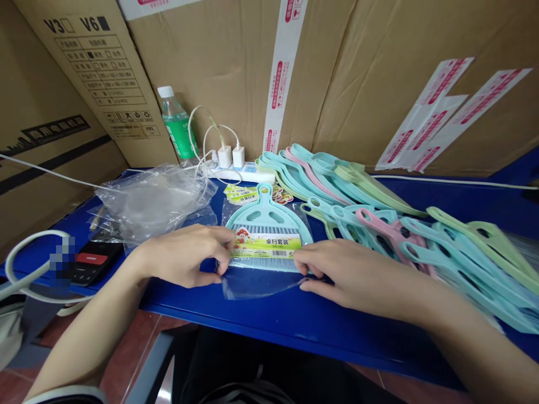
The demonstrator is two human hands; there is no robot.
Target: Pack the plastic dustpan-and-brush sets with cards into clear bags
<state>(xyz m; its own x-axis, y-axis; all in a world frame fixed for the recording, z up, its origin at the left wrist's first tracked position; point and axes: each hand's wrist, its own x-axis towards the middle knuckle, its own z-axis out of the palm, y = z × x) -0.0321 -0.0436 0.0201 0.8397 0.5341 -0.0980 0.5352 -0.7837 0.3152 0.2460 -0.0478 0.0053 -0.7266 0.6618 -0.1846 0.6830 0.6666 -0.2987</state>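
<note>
A light blue dustpan (265,197) with a grey-bristled brush (259,264) lies inside a clear plastic bag (246,285) on the blue table. Across the brush sits a yellow-green label card (269,244) with printed characters. My left hand (191,255) pinches the bag's near left edge between thumb and fingers. At the near right edge, my right hand (337,269) pinches the plastic the same way. The bag's near end spreads flat between both hands, toward the table's front edge.
Dustpans (328,174) are stacked at the back right, with several brushes (391,230) in front. Empty clear bags (160,196) and a phone (95,261) lie left. Behind stand a bottle (179,126), a power strip (248,173), label cards (238,194) and cardboard boxes (219,62).
</note>
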